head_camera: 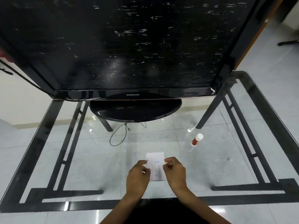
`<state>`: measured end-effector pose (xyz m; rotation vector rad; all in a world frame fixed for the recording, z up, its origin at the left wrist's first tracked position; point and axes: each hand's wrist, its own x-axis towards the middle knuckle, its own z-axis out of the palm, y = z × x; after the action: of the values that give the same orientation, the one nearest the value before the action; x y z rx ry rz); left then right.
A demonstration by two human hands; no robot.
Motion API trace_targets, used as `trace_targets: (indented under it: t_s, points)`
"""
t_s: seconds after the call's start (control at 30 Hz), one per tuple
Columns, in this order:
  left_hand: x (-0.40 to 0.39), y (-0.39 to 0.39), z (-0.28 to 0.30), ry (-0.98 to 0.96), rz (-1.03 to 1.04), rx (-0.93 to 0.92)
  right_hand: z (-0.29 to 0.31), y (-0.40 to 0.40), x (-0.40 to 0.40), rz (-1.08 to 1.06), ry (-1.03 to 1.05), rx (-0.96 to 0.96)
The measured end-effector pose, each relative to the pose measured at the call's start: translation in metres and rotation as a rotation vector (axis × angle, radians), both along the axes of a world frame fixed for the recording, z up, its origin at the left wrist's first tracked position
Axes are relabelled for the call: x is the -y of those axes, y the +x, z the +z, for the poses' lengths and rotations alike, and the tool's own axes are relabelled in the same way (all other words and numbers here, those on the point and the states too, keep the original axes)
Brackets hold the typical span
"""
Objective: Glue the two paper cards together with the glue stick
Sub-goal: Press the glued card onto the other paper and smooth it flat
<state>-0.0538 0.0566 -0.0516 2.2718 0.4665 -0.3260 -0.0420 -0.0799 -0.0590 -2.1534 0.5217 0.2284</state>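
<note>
The bench point(210, 160) is clear glass with a black rim, and pale floor tiles show through it. A big black TV point(123, 46) stands at the 12 o'clock end on a round black foot. A thin black wire point(119, 136) lies under it.

The paper card point(156, 165) is white with small blue marks. I cannot tell if it is one card or two. It lies between both hands. The left hand point(138, 177) pinches its 9 o'clock edge and the right hand point(175, 172) pinches its 3 o'clock edge.

The glue stick point(197, 139), red with a white cap, lies at 2 o'clock, well apart from the right hand.
</note>
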Motion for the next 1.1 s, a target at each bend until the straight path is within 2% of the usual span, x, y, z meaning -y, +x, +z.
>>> trace_targets:
  t_s: [0.6,1.1]
  points:
    - [0.002,-0.013,0.001,-0.010,0.020,0.132,0.003,-0.008,-0.001,0.020,0.069,0.053]
    - [0.006,-0.015,-0.005,0.050,-0.024,0.097,-0.004,-0.006,-0.002,0.059,-0.024,0.038]
